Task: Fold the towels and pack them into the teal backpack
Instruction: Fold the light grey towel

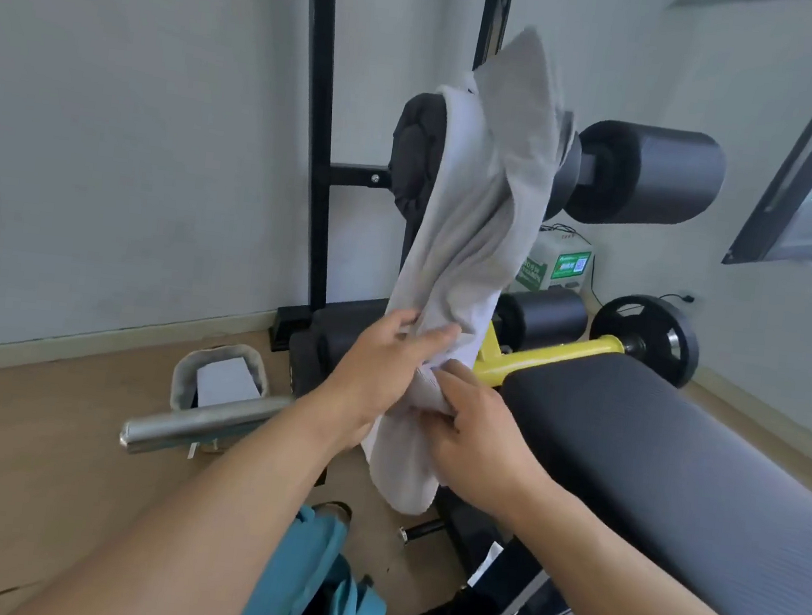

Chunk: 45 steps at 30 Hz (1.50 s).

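The padded bench (653, 463) stands free beside the grey towel (473, 224), draped over a roller so both hands reach its low end, left hand (382, 370) and right hand (477, 420) gripping it above the teal backpack (310, 582) on the floor

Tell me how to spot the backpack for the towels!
Find the big black padded bench on the right, then look down at the wooden floor beside it, under the person's arms. The teal backpack lies there, the only blue-green thing around.
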### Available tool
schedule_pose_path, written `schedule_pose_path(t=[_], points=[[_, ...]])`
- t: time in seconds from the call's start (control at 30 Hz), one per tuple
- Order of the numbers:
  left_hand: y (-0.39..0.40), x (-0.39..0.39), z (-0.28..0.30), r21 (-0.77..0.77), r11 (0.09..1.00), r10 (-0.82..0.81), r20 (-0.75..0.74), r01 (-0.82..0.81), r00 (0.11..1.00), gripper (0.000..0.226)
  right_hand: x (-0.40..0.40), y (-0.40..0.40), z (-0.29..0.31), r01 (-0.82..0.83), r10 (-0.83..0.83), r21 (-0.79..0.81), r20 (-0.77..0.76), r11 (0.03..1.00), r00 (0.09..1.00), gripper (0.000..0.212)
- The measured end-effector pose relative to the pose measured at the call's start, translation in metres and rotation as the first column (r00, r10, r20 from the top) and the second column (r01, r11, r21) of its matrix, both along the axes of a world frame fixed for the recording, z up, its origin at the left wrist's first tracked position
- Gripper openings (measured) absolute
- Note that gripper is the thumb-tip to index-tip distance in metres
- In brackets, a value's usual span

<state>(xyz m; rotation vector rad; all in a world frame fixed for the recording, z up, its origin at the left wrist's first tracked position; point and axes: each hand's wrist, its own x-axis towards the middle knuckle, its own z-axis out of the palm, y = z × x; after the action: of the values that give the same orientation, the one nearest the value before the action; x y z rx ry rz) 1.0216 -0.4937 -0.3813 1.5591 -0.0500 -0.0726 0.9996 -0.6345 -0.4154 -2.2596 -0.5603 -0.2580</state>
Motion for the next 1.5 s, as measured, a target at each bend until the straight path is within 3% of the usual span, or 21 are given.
schedule_pose_path(t=[0.07,0.17,0.23,0.27,0.3,0.37,0.4,0.43,0.5,0.67,0.8,0.87,0.93,1.0,1.17,1.2,1.27,1.3,1.33,1.4,1.5], points=[[-0.002,-0.001,-0.007,0.009,1.000,-0.011,0.005,0.011,1.000,0.037,-0.004,0.002,-0.001,-0.058,0.058,0.001,0.026,0.998,0.998,0.022],[0.004,0.004,-0.013,-0.029,0.999,0.038,0.028,-0.037,0.999,0.030,-0.012,0.002,-0.001,-0.112,0.112,0.058,0.013,0.992,0.994,0.010],[0.005,0.004,-0.014,-0.091,0.995,0.031,0.016,-0.030,0.999,0.029,-0.018,0.001,0.004,-0.032,0.086,0.402,-0.117,0.915,0.989,0.025],[0.005,0.003,-0.015,-0.105,0.994,0.022,0.007,-0.021,1.000,0.029,-0.017,0.001,0.007,0.111,0.015,0.618,-0.196,0.778,0.981,0.033],[0.003,0.002,-0.018,-0.116,0.993,0.009,0.000,-0.009,1.000,0.030,-0.011,-0.001,0.009,0.293,-0.048,0.771,-0.324,0.566,0.945,0.036],[-0.002,-0.001,-0.022,-0.137,0.990,-0.019,-0.002,0.019,1.000,0.031,0.001,-0.008,0.008,0.612,-0.004,0.776,-0.619,0.154,0.786,0.033],[-0.005,-0.002,-0.024,-0.144,0.989,-0.029,-0.004,0.028,1.000,0.031,0.005,-0.010,0.003,0.696,0.089,0.714,-0.700,0.079,0.708,0.034],[-0.007,-0.003,-0.023,-0.153,0.988,-0.035,0.001,0.035,0.999,0.031,0.008,-0.010,-0.001,0.737,0.155,0.667,-0.744,0.106,0.650,0.038],[-0.012,-0.002,-0.021,-0.201,0.979,-0.036,0.007,0.037,0.999,0.029,0.009,-0.013,-0.015,0.749,0.133,0.598,-0.798,0.285,0.587,0.046],[-0.011,0.008,-0.010,-0.396,0.918,0.034,-0.014,-0.037,0.999,0.032,0.003,-0.018,-0.017,0.505,0.227,0.630,-0.730,0.590,0.645,0.071],[-0.003,0.015,-0.013,-0.454,0.883,0.100,-0.064,-0.118,0.993,0.032,-0.009,-0.017,-0.022,0.257,0.304,0.571,-0.705,0.780,0.641,0.036],[-0.002,0.017,-0.016,-0.418,0.897,0.132,-0.054,-0.142,0.990,0.030,-0.011,-0.015,-0.024,0.240,0.179,0.444,-0.714,0.863,0.677,0.030],[-0.004,0.018,-0.020,-0.369,0.905,0.210,-0.051,-0.213,0.976,0.026,-0.008,-0.014,-0.024,0.348,0.006,0.356,-0.705,0.867,0.709,0.017],[-0.006,0.024,-0.026,-0.325,0.880,0.346,-0.058,-0.345,0.936,0.028,-0.003,-0.017,-0.022,0.455,-0.119,0.345,-0.677,0.821,0.727,0.022],[-0.001,0.030,-0.033,-0.252,0.686,0.682,-0.105,-0.682,0.724,0.030,0.002,-0.040,-0.006,0.577,-0.299,0.464,-0.542,0.672,0.785,0.031],[0.002,0.032,-0.034,-0.244,0.674,0.698,-0.100,-0.697,0.709,0.030,0.004,-0.045,-0.001,0.610,-0.323,0.532,-0.536,0.588,0.780,0.033],[0.004,0.033,-0.037,-0.210,0.699,0.683,-0.084,-0.683,0.725,0.030,0.011,-0.059,0.019,0.587,-0.357,0.750,-0.482,0.303,0.800,0.036],[0.004,0.034,-0.039,-0.195,0.725,0.660,-0.078,-0.661,0.747,0.030,0.013,-0.069,0.035,0.503,-0.407,0.850,-0.408,0.157,0.817,0.036],[0.003,0.035,-0.042,-0.188,0.751,0.631,-0.075,-0.633,0.772,0.031,0.013,-0.079,0.052,0.368,-0.482,0.926,-0.283,0.088,0.829,0.036],[-0.002,0.032,-0.047,-0.170,0.798,0.577,-0.065,-0.579,0.814,0.029,0.009,-0.095,0.084,0.156,-0.664,0.964,0.027,0.214,0.747,0.037],[-0.010,0.025,-0.044,-0.138,0.871,0.475,-0.011,-0.472,0.880,0.024,0.012,-0.116,0.081,0.340,-0.775,0.776,0.283,0.531,0.565,0.041]])
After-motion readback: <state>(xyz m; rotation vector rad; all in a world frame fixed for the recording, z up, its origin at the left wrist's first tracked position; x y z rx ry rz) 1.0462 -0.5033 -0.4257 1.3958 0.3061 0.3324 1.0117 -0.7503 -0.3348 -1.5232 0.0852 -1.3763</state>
